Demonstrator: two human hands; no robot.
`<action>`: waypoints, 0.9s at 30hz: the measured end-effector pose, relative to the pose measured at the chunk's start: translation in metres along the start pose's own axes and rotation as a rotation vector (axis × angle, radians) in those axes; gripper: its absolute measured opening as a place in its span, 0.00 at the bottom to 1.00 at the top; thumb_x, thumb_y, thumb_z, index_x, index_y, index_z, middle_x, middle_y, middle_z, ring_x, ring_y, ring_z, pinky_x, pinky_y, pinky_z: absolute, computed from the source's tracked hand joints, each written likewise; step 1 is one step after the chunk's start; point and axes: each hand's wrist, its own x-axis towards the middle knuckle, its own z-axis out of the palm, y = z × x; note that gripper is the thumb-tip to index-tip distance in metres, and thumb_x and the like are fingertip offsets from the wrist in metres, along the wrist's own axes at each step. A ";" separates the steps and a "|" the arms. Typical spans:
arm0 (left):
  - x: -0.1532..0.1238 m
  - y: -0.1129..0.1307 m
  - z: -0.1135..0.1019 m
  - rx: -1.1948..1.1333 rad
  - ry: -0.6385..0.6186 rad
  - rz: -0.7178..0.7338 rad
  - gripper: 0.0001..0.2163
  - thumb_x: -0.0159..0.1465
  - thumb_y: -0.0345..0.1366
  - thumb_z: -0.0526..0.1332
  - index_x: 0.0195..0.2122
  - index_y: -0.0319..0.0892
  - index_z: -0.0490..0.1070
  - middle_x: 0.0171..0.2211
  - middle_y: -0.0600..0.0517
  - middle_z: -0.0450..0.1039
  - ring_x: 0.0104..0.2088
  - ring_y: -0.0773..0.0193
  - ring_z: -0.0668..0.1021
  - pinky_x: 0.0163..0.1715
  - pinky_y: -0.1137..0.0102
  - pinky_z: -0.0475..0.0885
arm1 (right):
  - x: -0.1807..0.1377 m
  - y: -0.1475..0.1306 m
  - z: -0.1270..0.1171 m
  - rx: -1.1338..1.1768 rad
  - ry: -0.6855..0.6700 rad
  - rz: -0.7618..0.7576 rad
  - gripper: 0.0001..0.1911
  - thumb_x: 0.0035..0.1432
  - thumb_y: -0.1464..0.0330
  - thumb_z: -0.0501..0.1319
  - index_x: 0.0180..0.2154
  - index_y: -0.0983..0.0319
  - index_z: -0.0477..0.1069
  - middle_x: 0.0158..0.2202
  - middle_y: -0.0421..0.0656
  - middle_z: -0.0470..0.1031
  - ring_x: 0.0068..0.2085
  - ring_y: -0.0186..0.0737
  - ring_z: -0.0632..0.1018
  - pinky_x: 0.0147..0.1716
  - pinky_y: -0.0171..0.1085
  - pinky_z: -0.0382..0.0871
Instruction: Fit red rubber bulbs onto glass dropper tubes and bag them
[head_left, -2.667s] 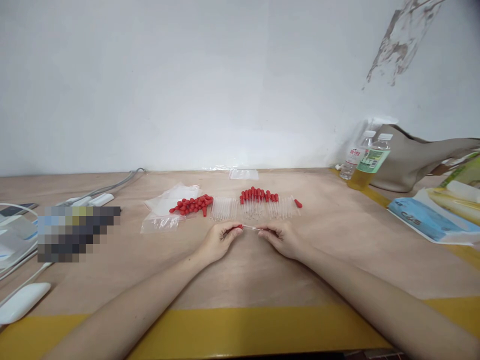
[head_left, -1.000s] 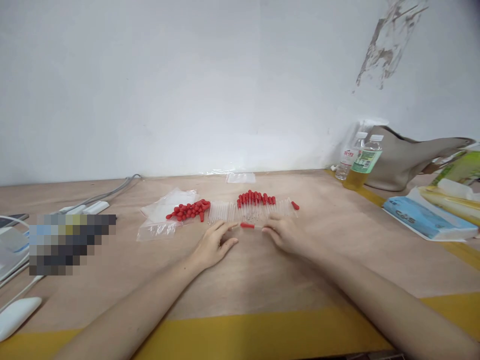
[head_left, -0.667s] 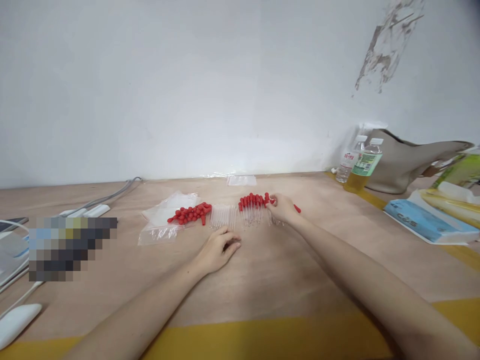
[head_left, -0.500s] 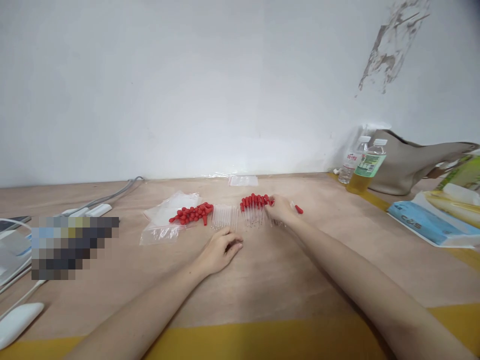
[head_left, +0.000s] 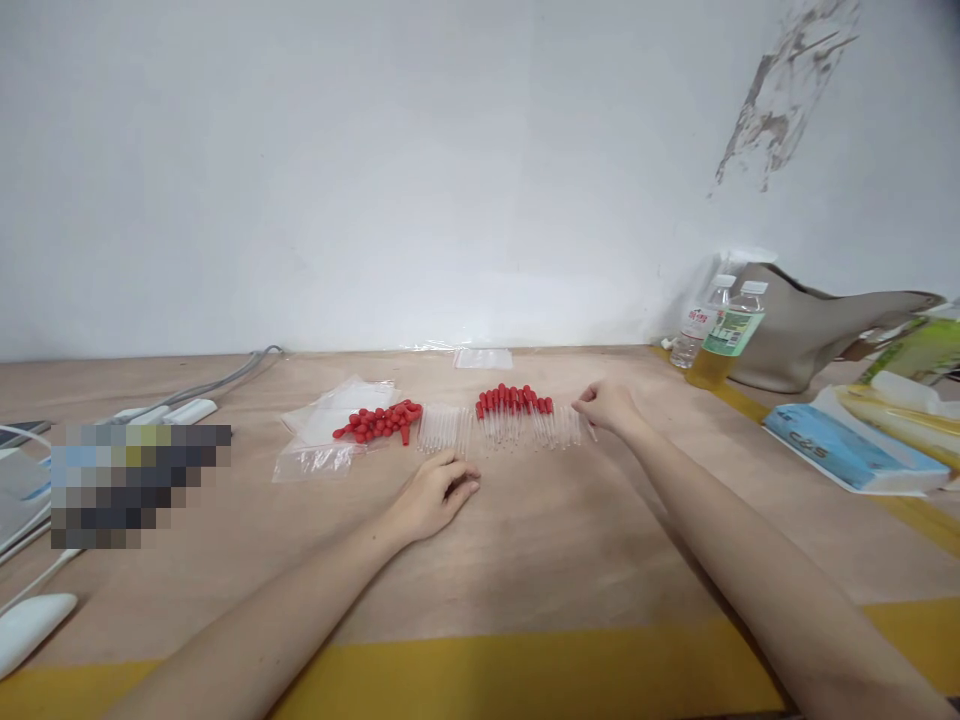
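Observation:
My left hand (head_left: pixel 435 492) rests on the table, fingers loosely curled with a gap between thumb and forefinger, holding nothing. Just beyond it lies a row of clear thin tubes (head_left: pixel 444 430). A heap of red rubber bulbs (head_left: pixel 379 422) sits to their left. Right of the tubes, droppers with red bulbs (head_left: pixel 514 400) lie side by side, with more bare clear tubes (head_left: pixel 568 427) at their right end. My right hand (head_left: pixel 611 406) is at that end, fingertips pinched. A clear dropper stem (head_left: pixel 591 432) shows below its fingers; its upper part is hidden by the hand.
Plastic bags (head_left: pixel 319 440) lie left by the red heap, and a small bag (head_left: pixel 484 358) by the wall. Two bottles (head_left: pixel 726 345), a grey-brown bag (head_left: pixel 795 340) and a blue tissue pack (head_left: pixel 851 450) stand right. A cable (head_left: pixel 232 375) and white mouse (head_left: pixel 34 630) are left.
My right hand has moved right from the red-bulbed droppers to the end of the row, covering where a loose red bulb lay. My left hand stays put; the view has shifted slightly.

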 end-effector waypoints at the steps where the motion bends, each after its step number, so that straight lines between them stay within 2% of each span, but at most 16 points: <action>1: 0.000 0.000 0.000 0.000 0.000 0.000 0.09 0.61 0.35 0.52 0.38 0.41 0.69 0.33 0.50 0.66 0.33 0.65 0.70 0.35 0.69 0.66 | 0.000 0.004 -0.002 -0.020 -0.018 0.013 0.09 0.44 0.68 0.58 0.27 0.66 0.73 0.26 0.47 0.74 0.29 0.38 0.74 0.26 0.31 0.60; 5: 0.000 -0.002 0.000 -0.008 0.007 0.001 0.09 0.61 0.36 0.52 0.38 0.42 0.69 0.33 0.50 0.66 0.32 0.66 0.70 0.34 0.70 0.66 | -0.002 0.006 0.001 -0.091 -0.066 0.043 0.08 0.41 0.69 0.59 0.24 0.67 0.74 0.22 0.49 0.73 0.26 0.39 0.74 0.23 0.32 0.59; 13: 0.000 -0.001 0.000 0.012 -0.008 0.005 0.09 0.61 0.36 0.52 0.38 0.42 0.69 0.33 0.50 0.66 0.33 0.65 0.70 0.35 0.70 0.66 | -0.002 0.001 0.007 -0.150 -0.136 0.072 0.10 0.39 0.68 0.59 0.23 0.68 0.74 0.22 0.51 0.73 0.25 0.42 0.74 0.19 0.32 0.58; 20: 0.000 -0.001 -0.001 -0.012 -0.002 0.007 0.09 0.61 0.36 0.52 0.38 0.42 0.69 0.33 0.50 0.66 0.32 0.66 0.70 0.34 0.70 0.67 | -0.011 -0.009 0.016 0.006 0.008 -0.022 0.07 0.43 0.68 0.57 0.25 0.64 0.72 0.27 0.47 0.74 0.29 0.38 0.73 0.23 0.30 0.59; 27: -0.001 0.000 0.002 0.001 0.004 0.028 0.08 0.61 0.34 0.52 0.38 0.42 0.69 0.33 0.51 0.66 0.32 0.66 0.70 0.33 0.71 0.67 | -0.017 -0.017 0.023 0.038 -0.039 -0.015 0.06 0.43 0.69 0.57 0.22 0.64 0.70 0.23 0.46 0.73 0.25 0.36 0.72 0.21 0.30 0.57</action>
